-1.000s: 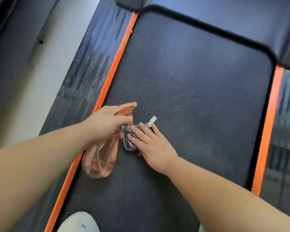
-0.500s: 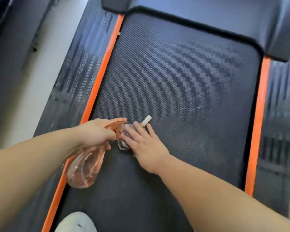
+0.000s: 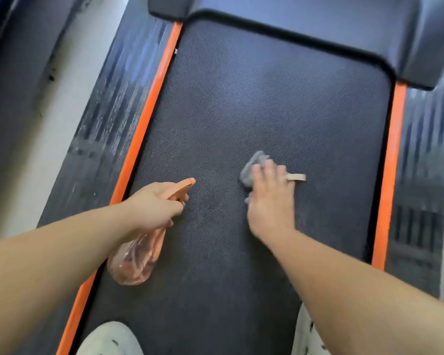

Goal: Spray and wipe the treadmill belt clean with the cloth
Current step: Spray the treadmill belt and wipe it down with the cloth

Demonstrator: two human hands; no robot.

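Observation:
The dark textured treadmill belt [image 3: 254, 98] fills the middle of the view, with faint dusty marks on it. My left hand [image 3: 155, 204] grips the neck of a pale orange see-through spray bottle [image 3: 136, 260], its nozzle pointing right over the belt's left part. My right hand [image 3: 271, 201] lies flat on a grey cloth [image 3: 253, 163] and presses it onto the belt's middle. A beige tag of the cloth [image 3: 296, 177] sticks out to the right from under the fingers. Most of the cloth is hidden under the hand.
Orange strips [image 3: 149, 111] [image 3: 390, 160] border the belt on both sides, with dark side rails [image 3: 108, 119] beyond them. The black motor cover [image 3: 305, 24] closes the far end. My knees in white patterned fabric [image 3: 110, 339] rest on the belt's near end. A pale floor [image 3: 62, 98] lies to the left.
My right hand has slid the cloth to the right, away from the spray bottle, toward the belt's middle. My left hand still holds the bottle near the left orange strip.

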